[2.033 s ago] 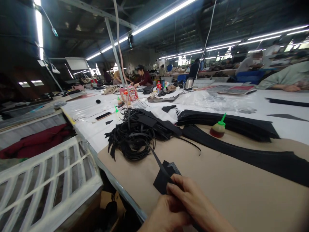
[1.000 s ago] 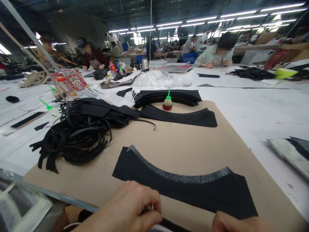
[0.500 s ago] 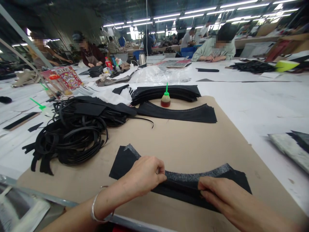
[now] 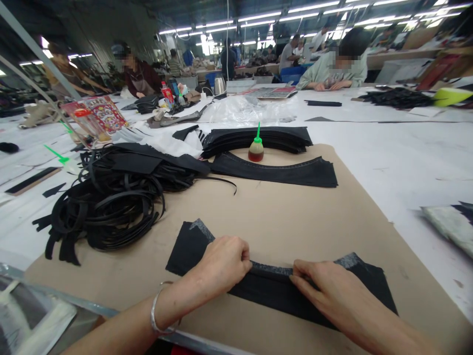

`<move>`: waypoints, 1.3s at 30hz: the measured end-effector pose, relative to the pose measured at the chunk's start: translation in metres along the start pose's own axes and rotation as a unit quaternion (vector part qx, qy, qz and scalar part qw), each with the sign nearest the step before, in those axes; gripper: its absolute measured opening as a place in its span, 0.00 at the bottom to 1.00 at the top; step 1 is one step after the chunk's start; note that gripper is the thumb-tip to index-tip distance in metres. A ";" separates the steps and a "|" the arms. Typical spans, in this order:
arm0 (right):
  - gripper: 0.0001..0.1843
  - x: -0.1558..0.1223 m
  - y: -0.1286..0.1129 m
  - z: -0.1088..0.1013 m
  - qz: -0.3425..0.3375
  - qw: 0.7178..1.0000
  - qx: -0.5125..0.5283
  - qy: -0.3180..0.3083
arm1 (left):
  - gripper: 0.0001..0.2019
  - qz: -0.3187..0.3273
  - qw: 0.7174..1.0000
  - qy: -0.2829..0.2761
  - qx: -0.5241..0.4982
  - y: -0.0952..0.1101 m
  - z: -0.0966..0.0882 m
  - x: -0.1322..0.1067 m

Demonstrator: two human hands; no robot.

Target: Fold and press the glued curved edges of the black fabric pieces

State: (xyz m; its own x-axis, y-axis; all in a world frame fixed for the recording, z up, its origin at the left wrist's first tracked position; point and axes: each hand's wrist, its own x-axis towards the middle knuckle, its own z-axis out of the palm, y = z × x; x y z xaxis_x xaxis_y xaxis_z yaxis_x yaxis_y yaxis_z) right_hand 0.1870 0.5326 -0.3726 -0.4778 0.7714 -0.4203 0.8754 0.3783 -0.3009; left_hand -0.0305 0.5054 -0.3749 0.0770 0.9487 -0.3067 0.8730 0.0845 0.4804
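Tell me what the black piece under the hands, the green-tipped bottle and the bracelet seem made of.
Black piece: matte, perhaps fabric or thin leather; dull surface, speckled grey edge. Green-tipped bottle: likely translucent plastic; reddish liquid shows through. Bracelet: apparently silvery metal, judging by its shine.

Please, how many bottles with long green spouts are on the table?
3: the middle bottle before the black stack, the left bottle beside the black strips, the far bottle behind it. Others may be hidden.
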 end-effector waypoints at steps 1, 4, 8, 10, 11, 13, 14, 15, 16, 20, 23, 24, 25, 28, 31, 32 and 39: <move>0.16 0.001 -0.001 0.000 -0.001 1.000 -0.003 0.000 | 0.06 -0.002 1.000 0.000 0.001 0.000 0.000 0.000; 0.17 0.003 -0.001 0.001 0.003 1.000 -0.013 -0.005 | 0.06 -0.007 1.000 -0.001 0.004 -0.001 0.001 0.001; 0.17 0.004 0.000 0.002 0.008 1.000 -0.024 -0.015 | 0.07 -0.006 1.000 -0.005 0.012 -0.003 0.004 0.001; 0.17 0.004 0.000 0.002 0.009 0.999 -0.029 -0.018 | 0.07 -0.004 1.000 -0.001 0.018 -0.003 0.005 0.001; 0.17 0.004 -0.001 0.002 0.011 0.999 -0.033 -0.021 | 0.07 -0.003 1.000 0.000 0.020 -0.003 0.006 0.001; 0.16 0.004 -0.002 0.001 0.017 0.999 -0.041 -0.027 | 0.07 -0.004 1.000 0.000 0.023 -0.003 0.006 0.001; 0.16 0.004 -0.003 0.000 0.022 0.998 -0.045 -0.030 | 0.07 -0.005 1.000 -0.001 0.024 -0.003 0.007 0.001; 0.16 0.004 -0.003 -0.001 0.025 0.998 -0.047 -0.032 | 0.07 -0.006 1.000 -0.001 0.024 -0.002 0.007 0.001; 0.16 0.005 -0.004 -0.001 0.027 0.998 -0.048 -0.034 | 0.08 -0.007 1.000 0.001 0.025 -0.002 0.007 0.001; 0.17 0.005 -0.002 -0.001 0.020 0.998 -0.045 -0.029 | 0.08 -0.008 0.999 0.009 0.031 -0.002 0.008 0.001; 0.17 0.006 -0.001 0.000 0.020 0.998 -0.048 -0.028 | 0.08 -0.009 0.999 0.007 0.033 -0.002 0.008 0.000; 0.17 0.006 -0.001 0.000 0.020 0.998 -0.050 -0.027 | 0.08 -0.008 0.999 0.007 0.034 -0.002 0.008 0.000; 0.17 0.007 -0.002 0.000 0.019 0.998 -0.052 -0.027 | 0.08 -0.008 0.999 0.007 0.034 -0.001 0.007 0.000; 0.17 0.007 -0.003 -0.001 0.014 0.998 -0.057 -0.024 | 0.08 -0.007 0.999 0.007 0.031 -0.001 0.007 0.000; 0.17 0.007 -0.003 -0.002 0.012 0.998 -0.057 -0.022 | 0.08 -0.006 1.000 0.005 0.031 -0.002 0.008 0.000; 0.17 0.007 -0.003 -0.002 0.013 0.998 -0.057 -0.022 | 0.08 -0.006 0.999 0.005 0.031 -0.003 0.008 0.000; 0.17 0.007 -0.003 -0.002 0.010 0.998 -0.053 -0.020 | 0.08 -0.004 0.999 -0.002 0.033 -0.002 0.007 -0.001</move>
State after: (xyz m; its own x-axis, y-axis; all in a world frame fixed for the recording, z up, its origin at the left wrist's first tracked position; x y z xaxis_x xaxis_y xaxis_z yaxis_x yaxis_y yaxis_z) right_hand 0.1809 0.5377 -0.3732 -0.4610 0.7586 -0.4605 0.8865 0.4172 -0.2001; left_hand -0.0291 0.5023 -0.3808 0.0709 0.9470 -0.3134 0.9035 0.0722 0.4226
